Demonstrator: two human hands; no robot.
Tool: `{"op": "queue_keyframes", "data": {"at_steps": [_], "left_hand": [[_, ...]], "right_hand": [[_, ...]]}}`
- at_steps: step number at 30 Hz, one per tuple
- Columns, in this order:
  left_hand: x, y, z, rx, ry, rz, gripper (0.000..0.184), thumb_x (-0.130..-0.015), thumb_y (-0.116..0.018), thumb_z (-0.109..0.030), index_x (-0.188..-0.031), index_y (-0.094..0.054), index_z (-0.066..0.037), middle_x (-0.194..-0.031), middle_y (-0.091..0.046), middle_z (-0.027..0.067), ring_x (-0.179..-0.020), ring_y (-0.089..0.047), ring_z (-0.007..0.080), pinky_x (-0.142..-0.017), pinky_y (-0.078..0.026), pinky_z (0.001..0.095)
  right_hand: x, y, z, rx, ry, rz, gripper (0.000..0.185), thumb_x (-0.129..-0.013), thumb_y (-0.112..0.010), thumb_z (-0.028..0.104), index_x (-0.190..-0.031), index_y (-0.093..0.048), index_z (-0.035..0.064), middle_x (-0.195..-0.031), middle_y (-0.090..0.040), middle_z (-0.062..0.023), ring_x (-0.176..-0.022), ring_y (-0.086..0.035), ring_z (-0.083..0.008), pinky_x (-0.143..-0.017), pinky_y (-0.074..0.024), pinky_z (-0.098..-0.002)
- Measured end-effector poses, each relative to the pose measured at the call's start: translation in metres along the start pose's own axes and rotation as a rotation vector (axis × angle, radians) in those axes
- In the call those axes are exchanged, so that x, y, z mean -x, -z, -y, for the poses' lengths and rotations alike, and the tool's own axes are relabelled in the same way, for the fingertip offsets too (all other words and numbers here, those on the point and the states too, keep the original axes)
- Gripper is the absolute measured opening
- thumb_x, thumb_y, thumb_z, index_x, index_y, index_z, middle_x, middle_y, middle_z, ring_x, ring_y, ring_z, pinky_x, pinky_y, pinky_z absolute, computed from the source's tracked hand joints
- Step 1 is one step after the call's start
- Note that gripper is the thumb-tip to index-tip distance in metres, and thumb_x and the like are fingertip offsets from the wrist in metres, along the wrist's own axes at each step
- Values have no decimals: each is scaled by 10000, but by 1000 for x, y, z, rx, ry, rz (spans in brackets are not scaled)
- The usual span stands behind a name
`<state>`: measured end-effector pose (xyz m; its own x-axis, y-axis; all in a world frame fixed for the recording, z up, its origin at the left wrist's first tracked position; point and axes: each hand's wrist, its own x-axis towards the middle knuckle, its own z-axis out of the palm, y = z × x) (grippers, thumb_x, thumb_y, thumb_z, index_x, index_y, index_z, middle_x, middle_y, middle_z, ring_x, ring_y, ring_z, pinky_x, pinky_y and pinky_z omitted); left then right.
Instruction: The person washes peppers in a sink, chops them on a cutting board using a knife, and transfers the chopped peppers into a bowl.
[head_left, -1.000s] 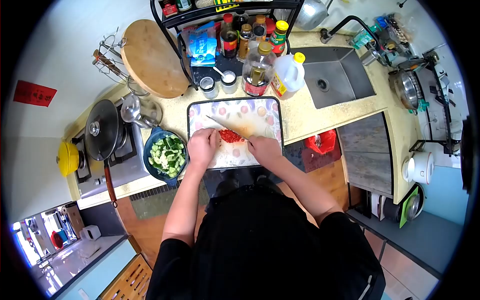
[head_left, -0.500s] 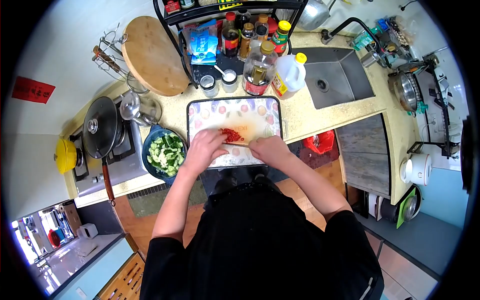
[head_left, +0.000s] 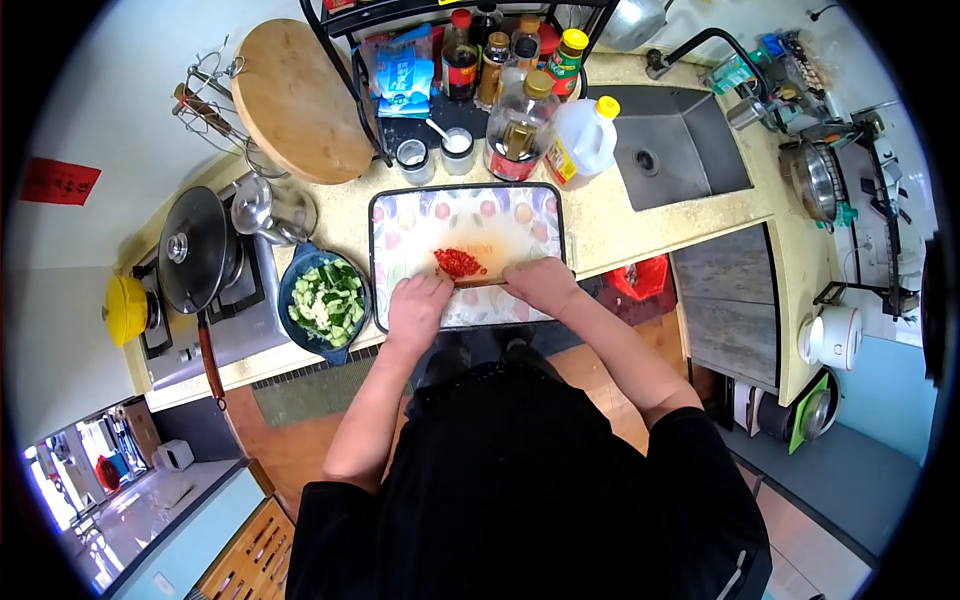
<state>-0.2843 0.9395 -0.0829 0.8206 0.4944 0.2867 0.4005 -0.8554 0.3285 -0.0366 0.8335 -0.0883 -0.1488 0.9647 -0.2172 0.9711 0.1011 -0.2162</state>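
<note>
Chopped red chilli (head_left: 459,263) lies in a small heap on the patterned cutting board (head_left: 520,215) with a dark rim. Just on my side of the heap, a knife (head_left: 478,282) is seen nearly edge-on as a thin strip between my hands. My right hand (head_left: 541,284) is closed around its handle, which the fingers mostly hide. At the other end, my left hand (head_left: 419,308) has its fingers bent together against the tip of the blade. Left of the board stands a blue bowl (head_left: 332,353) holding cut cucumber (head_left: 340,290) with chopped pale bits on top.
Behind the board are two small jars (head_left: 415,160), a large glass jar (head_left: 519,130) and a yellow-capped jug (head_left: 583,145). A black rack (head_left: 357,100) holds several bottles. The sink (head_left: 690,150) is at right, a lidded pan (head_left: 195,250) on the stove at left.
My left hand has drawn back from beside the chilli toward the board's near edge, uncovering the heap. The heap looks more gathered, while my right hand has barely moved.
</note>
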Motion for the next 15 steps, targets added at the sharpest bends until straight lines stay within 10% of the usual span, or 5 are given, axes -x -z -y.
{"op": "queue_keyframes", "data": {"at_steps": [15], "left_hand": [[4, -13, 20, 46, 99, -82, 62, -832, -689, -151, -884, -687, -119, -784, -641, 36, -792, -616, 259, -725, -457, 401]], "right_hand": [[-21, 19, 5, 40, 40, -15, 112, -925, -594, 208, -909, -689, 151, -814, -717, -55, -756, -735, -249, -626, -568, -408]]}}
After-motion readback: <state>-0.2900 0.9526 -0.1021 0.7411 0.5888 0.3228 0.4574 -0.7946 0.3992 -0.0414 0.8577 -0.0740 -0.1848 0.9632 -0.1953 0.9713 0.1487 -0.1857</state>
